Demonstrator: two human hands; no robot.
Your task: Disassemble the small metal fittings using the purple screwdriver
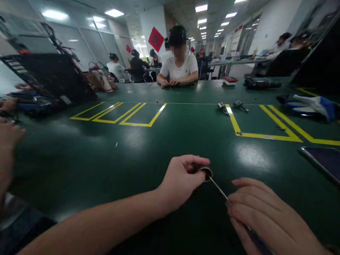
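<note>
Between the thumb and fingers of my left hand (183,180) is a small round metal ring-shaped part (208,171), its opening turned toward me. My right hand (261,212) is closed around a thin metal rod-like tool (219,188). The tool's far end reaches into the opening of the ring-shaped part. Its near end runs under my right palm, where a dark section, perhaps a handle, partly shows. Both hands are just above the green table (148,156).
Yellow tape outlines (268,136) mark the table. Two metal parts (223,108) (240,105) lie beyond my hands. A phone (322,163) is at right, near a blue-white cloth item (310,106). A person (179,67) sits opposite; another person's hand (10,136) is at left.
</note>
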